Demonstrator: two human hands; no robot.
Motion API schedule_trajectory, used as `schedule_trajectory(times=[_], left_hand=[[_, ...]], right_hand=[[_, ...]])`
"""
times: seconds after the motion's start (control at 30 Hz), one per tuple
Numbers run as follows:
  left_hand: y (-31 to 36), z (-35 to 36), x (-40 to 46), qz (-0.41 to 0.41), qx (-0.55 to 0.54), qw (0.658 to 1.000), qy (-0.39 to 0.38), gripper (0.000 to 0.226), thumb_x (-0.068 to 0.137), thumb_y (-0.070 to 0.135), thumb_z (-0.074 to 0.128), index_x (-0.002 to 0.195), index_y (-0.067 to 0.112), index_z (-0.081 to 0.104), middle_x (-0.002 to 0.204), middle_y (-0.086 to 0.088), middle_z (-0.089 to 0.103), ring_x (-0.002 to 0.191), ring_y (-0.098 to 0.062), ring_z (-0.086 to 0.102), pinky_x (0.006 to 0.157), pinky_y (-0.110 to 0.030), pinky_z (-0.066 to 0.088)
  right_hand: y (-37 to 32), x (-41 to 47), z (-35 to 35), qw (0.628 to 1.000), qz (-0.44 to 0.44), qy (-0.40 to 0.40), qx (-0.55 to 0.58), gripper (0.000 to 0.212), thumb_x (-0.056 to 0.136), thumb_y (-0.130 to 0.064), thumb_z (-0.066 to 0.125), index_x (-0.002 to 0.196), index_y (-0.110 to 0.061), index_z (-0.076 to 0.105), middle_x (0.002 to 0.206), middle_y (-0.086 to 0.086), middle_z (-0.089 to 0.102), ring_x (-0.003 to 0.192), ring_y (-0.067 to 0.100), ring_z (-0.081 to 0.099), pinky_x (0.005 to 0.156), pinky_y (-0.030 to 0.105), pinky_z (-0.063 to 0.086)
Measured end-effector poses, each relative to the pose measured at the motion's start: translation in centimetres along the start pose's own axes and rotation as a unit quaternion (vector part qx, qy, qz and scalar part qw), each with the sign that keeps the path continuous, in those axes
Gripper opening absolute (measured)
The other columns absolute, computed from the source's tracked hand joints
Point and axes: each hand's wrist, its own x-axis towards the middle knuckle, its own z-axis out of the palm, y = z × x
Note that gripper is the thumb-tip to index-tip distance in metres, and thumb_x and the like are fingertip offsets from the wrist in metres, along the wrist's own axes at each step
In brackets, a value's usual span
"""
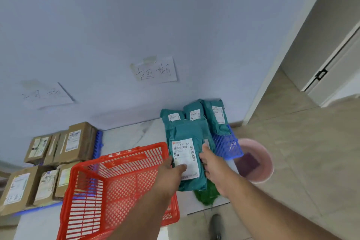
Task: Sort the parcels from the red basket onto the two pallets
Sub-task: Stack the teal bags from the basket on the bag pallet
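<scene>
Both hands hold one teal mailer parcel [187, 136] with a white shipping label, above the right blue pallet [228, 145]. My left hand [171, 169] grips its lower left edge, thumb on the label. My right hand [211, 161] grips its right edge. Behind it, three more teal parcels [214, 115] lean against the wall on that pallet. The red basket [116, 187] stands at the lower left of the parcel and looks empty. Several brown cardboard parcels [64, 142] sit on the left blue pallet [98, 143].
Two handwritten paper signs are taped to the wall: the right sign [155, 71] over the teal pile, the left sign [46, 94] over the boxes. A pink basin [266, 161] stands right of the pallet. A green bag [207, 195] lies under my right wrist. A doorway opens at right.
</scene>
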Motion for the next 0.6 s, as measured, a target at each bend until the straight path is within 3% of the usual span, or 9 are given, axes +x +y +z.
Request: schedule_trajectory(times=[0.07, 0.2, 0.33, 0.4, 0.47, 0.6], left_hand=[[0.0, 1.3, -0.2, 0.012, 0.023, 0.999, -0.028, 0.043, 0.104, 0.012, 0.06, 0.145, 0.025, 0.055, 0.123, 0.004, 0.068, 0.099, -0.011, 0.068, 0.069, -0.021, 0.056], [-0.6, 3.8, 0.0, 0.014, 0.042, 0.997, -0.06, 0.042, 0.103, 0.011, 0.06, 0.144, 0.018, 0.058, 0.13, 0.002, 0.07, 0.099, -0.007, 0.068, 0.069, -0.017, 0.054], [-0.5, 6.2, 0.5, 0.012, 0.048, 0.995, -0.082, 0.034, 0.103, 0.008, 0.06, 0.136, 0.018, 0.06, 0.107, 0.013, 0.068, 0.092, 0.0, 0.065, 0.063, -0.011, 0.051], [0.0, 7.6, 0.9, 0.007, 0.058, 0.995, -0.084, 0.029, 0.104, 0.007, 0.059, 0.128, 0.023, 0.057, 0.1, 0.016, 0.064, 0.086, 0.003, 0.062, 0.058, -0.008, 0.048], [0.4, 9.3, 2.3, -0.003, 0.066, 0.994, -0.083, 0.027, 0.103, 0.008, 0.059, 0.127, 0.021, 0.057, 0.102, 0.014, 0.065, 0.089, 0.0, 0.064, 0.063, -0.011, 0.05], [1.0, 13.8, 5.5, -0.019, 0.062, 0.995, -0.08, 0.035, 0.101, 0.006, 0.061, 0.134, 0.018, 0.061, 0.107, 0.01, 0.072, 0.091, -0.003, 0.069, 0.062, -0.009, 0.053]], right_hand=[[0.6, -0.5, -1.7, 1.0, -0.008, 0.02, 0.013, 0.058, 0.11, -0.062, 0.037, 0.124, -0.021, 0.076, 0.111, -0.004, 0.082, 0.098, 0.013, 0.078, 0.066, 0.024, 0.058], [1.6, -1.0, -4.7, 0.999, -0.017, 0.035, 0.021, 0.051, 0.115, -0.05, 0.034, 0.112, -0.02, 0.075, 0.089, -0.011, 0.083, 0.077, 0.004, 0.079, 0.055, 0.017, 0.057], [1.4, -0.4, -7.7, 0.997, -0.03, 0.06, 0.03, 0.049, 0.114, -0.052, 0.036, 0.126, -0.021, 0.073, 0.095, -0.013, 0.084, 0.094, 0.007, 0.078, 0.069, 0.022, 0.056], [1.3, 0.4, -9.5, 0.997, -0.018, 0.065, 0.029, 0.047, 0.114, -0.051, 0.037, 0.117, -0.023, 0.074, 0.087, -0.014, 0.084, 0.09, 0.007, 0.077, 0.066, 0.021, 0.056], [1.0, 1.2, -11.3, 0.998, 0.001, 0.064, 0.03, 0.048, 0.114, -0.05, 0.038, 0.111, -0.021, 0.075, 0.085, -0.008, 0.085, 0.078, 0.009, 0.081, 0.057, 0.02, 0.058], [-0.2, 4.3, -15.1, 0.997, 0.014, 0.074, 0.023, 0.054, 0.112, -0.053, 0.039, 0.116, -0.017, 0.079, 0.092, 0.002, 0.086, 0.075, 0.014, 0.082, 0.058, 0.025, 0.059]])
